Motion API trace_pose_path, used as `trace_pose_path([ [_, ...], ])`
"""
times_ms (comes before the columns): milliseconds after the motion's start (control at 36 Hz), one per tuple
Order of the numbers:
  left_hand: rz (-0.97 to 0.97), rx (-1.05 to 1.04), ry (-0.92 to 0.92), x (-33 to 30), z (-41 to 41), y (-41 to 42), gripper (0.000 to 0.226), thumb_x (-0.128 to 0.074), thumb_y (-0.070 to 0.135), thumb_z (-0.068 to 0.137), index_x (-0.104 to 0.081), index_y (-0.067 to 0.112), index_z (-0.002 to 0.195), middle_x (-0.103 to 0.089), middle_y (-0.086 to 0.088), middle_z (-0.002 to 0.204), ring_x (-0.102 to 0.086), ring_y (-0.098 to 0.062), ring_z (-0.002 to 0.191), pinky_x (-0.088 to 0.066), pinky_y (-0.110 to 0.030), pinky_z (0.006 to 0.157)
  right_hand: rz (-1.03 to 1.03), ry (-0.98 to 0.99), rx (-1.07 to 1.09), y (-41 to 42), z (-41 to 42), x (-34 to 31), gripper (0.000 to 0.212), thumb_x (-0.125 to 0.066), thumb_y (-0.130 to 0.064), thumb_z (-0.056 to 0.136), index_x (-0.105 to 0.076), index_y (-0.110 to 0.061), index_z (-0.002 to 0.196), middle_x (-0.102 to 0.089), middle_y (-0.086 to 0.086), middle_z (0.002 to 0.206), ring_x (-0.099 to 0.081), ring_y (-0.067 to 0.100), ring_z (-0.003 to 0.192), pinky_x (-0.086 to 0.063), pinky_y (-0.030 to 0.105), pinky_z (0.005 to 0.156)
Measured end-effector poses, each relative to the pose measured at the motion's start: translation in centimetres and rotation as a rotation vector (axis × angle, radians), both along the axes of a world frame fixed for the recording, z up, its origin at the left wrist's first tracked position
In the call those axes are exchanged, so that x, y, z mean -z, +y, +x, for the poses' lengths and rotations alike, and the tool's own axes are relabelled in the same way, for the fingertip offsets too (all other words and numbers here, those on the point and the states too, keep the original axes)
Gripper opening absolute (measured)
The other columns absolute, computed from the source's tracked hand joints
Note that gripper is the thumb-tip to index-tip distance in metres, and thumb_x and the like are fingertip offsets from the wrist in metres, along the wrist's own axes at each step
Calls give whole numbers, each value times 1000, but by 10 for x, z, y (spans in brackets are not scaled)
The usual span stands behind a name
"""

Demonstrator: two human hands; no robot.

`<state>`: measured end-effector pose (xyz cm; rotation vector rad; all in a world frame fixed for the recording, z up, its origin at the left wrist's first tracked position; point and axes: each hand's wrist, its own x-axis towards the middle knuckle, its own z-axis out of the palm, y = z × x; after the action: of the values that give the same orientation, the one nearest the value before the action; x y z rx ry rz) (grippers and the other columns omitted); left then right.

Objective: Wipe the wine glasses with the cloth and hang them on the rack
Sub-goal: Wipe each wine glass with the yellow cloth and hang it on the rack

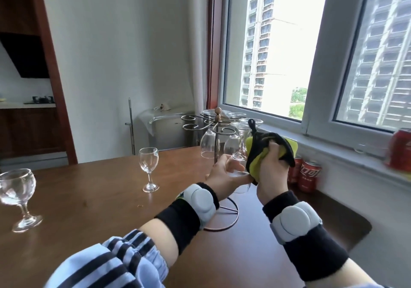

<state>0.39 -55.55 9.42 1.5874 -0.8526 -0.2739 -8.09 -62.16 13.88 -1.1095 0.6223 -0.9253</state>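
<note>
Left hand [224,172] grips glass [239,162] bowl in front of rack [219,132]; right hand [270,167] pinches cloth [262,152] against it. Risk: hard rubbing slips glass, or knocks hung ones.

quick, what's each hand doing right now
Left hand: grips a wine glass.
Right hand: grips the yellow and black cloth against that glass.

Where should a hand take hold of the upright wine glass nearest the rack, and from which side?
Grip the wine glass by its thin stem, below the bowl and above the foot. It stands upright and alone on the table, so come in level from the near side, probably with the left hand, which is nearer.
</note>
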Motion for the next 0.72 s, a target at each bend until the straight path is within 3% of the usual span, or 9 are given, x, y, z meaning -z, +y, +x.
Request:
trace_pose_path([
  [111, -29, -19, 28, -2, 5, -5, 63, -77, 53, 41, -50, 27, 91, -67, 12, 91, -62, -10, 87, -47, -46, 98, 10, 38, -5, -1, 0, -2, 34, -48, -45, 97, -45, -15, 112, -59, 6, 103, -55, 24, 102, -46, 39, 96],
  [306, -44, -66, 32, 3, 15, -3, 60, -77, 51, 42, -50, 26, 89, -65, 13, 84, -59, -11, 83, -47, -44, 94, 18, 33, -26, 1, 11, 5, 55, -51, -46, 96, -49, -3, 130, -52, -3, 85, -53, 23, 96, -43, 35, 88],
  [500, -86, -73, 115, -1, 21, -1, 70, -76, 55, 38, -51, 22, 95, -65, 6, 91, -59, -15, 91, -49, -36, 91, 19, 37, -52, 0, 15, 7, 67, -49, -48, 96, -38, 1, 140, -51, 6, 107, -49, 24, 103, -40, 34, 92],
  [556, -105, -75, 144, -1, 21, 2, 69, -76, 54, 40, -51, 23, 95, -64, 7, 93, -60, -13, 93, -49, -28, 86, 21, 46, -72, 4, 17, 7, 64, -50, -47, 95, -40, -2, 139, -53, 3, 101, -51, 24, 105, -41, 36, 95],
  [722, -142, -61, 130, 2, 20, 15, 64, -77, 48, 43, -50, 24, 95, -60, 10, 92, -57, 1, 83, -45, -16, 80, 54, 44, -98, 11, 22, 15, 40, -50, -48, 94, -44, -15, 117, -56, 9, 118, -55, 27, 113, -44, 42, 100],
])
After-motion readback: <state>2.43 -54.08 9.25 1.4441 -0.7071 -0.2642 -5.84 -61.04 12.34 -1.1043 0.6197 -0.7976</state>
